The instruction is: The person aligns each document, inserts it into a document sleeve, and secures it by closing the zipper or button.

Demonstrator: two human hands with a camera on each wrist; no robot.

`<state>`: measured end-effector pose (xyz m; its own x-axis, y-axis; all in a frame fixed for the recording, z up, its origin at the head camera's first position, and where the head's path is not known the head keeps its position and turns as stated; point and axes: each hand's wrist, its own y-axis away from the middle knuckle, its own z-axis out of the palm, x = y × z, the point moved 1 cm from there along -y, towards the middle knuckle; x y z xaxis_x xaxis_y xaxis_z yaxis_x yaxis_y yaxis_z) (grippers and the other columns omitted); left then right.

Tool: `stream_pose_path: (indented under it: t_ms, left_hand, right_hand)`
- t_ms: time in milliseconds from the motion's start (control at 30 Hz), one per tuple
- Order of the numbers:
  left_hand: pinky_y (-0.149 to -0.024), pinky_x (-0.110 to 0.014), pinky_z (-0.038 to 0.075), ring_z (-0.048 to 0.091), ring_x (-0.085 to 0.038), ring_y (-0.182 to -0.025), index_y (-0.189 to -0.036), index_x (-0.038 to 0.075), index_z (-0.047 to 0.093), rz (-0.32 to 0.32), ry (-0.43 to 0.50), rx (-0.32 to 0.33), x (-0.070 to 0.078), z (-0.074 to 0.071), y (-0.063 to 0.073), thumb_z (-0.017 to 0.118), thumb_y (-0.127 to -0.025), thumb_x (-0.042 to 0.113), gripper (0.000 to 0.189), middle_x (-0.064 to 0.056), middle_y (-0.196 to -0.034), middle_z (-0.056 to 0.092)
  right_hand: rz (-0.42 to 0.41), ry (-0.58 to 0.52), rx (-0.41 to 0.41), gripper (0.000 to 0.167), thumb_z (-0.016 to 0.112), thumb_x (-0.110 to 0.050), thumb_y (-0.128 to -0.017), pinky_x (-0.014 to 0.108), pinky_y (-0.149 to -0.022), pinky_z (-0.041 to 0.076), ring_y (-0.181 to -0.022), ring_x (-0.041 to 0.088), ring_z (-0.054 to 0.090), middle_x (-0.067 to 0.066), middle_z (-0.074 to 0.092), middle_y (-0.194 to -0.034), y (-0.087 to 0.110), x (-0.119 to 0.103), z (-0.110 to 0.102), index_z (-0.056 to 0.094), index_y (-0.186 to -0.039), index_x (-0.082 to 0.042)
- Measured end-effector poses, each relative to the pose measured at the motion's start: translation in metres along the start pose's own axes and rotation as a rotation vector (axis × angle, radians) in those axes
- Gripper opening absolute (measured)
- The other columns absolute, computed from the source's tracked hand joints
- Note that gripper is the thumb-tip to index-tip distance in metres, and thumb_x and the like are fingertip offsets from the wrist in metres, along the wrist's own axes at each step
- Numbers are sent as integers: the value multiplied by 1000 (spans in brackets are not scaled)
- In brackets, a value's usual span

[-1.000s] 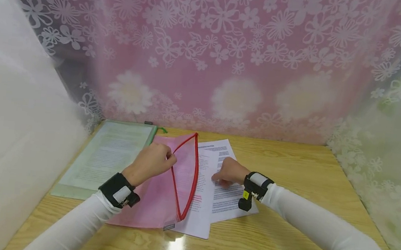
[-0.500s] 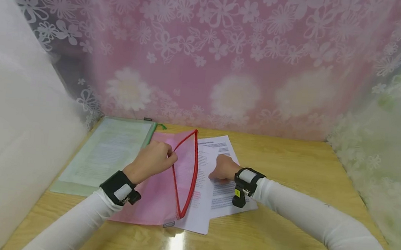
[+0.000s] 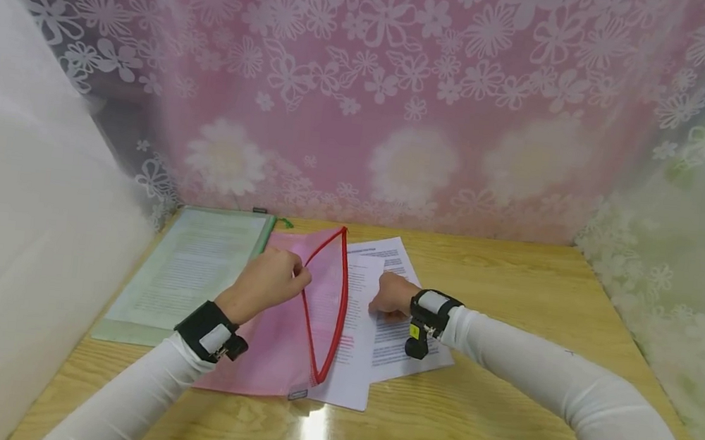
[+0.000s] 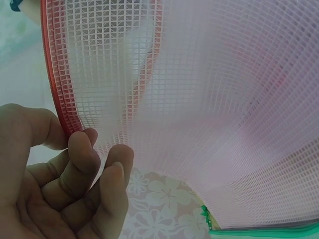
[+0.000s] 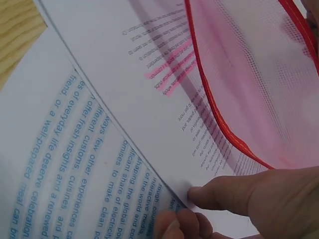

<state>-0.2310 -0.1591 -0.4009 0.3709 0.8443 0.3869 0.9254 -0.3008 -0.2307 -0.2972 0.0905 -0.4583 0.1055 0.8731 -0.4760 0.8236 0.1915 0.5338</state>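
A pink mesh zipper pouch (image 3: pixel 263 353) with a red zipper lies left of centre, its mouth gaping to the right. My left hand (image 3: pixel 268 284) pinches the pouch's upper lip between thumb and fingertips; the left wrist view shows those fingers (image 4: pixel 82 154) at the red edge. White printed sheets with pink highlighting (image 3: pixel 348 361) reach partly into the mouth. At their right edge, my right hand (image 3: pixel 395 296) pinches them, thumb (image 5: pixel 219 194) on top and fingers curled below. Beneath them another printed sheet (image 3: pixel 399 355) lies askew.
On the left, a green mesh pouch (image 3: pixel 194 275) with papers inside lies partly beside the pink one. Wooden table (image 3: pixel 503 376) surrounds everything. A pink floral curtain (image 3: pixel 401 111) hangs behind, with pale sheeting (image 3: pixel 31 182) along the left side.
My right hand has shifted slightly left along the sheets' edge, its fingers closing more on it. The left hand still holds the pouch's lip in about the same place.
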Motion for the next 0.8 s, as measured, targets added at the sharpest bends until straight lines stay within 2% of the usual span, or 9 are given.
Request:
stream_pose_path:
  t_ms: [200,400,533,600,800]
  left_hand:
    - [-46,-23,28,36,-7,-46,-57,14,58,-4,6,-20,-1,0,0,61,-92,15,35,9,-53,35]
    - [-46,-23,27,34,-8,-46,-57,14,56,-9,12,-16,-2,0,0,61,-93,15,36,8,-53,33]
    - [-46,-23,27,34,-8,-46,-58,13,57,-13,13,-25,-1,1,1,61,-93,15,35,8,-54,34]
    - [-46,-23,27,35,-8,-46,-59,13,58,-17,13,-30,-1,2,0,61,-93,15,34,7,-54,36]
    - [-45,-23,30,40,-9,-47,-64,11,64,-34,9,-29,-1,4,0,61,-93,15,30,5,-55,45]
  right_hand:
    - [-6,-188,11,29,78,-7,-85,29,-51,55,-55,19,61,13,65,-81,2,4,-1,59,-103,5]
    - [1,-335,33,40,83,-8,-83,32,-64,60,-62,21,65,13,65,-82,13,-3,-8,57,-110,6]
    - [29,-420,-7,47,83,-8,-85,31,-69,59,-66,20,65,13,65,-86,15,-6,-9,54,-118,8]
    - [55,-464,-32,45,82,-9,-86,29,-69,58,-67,19,64,13,65,-88,14,-7,-9,56,-118,8]
    - [147,-618,-155,27,79,-11,-90,25,-67,56,-71,18,62,12,66,-88,11,-9,-10,68,-108,7]
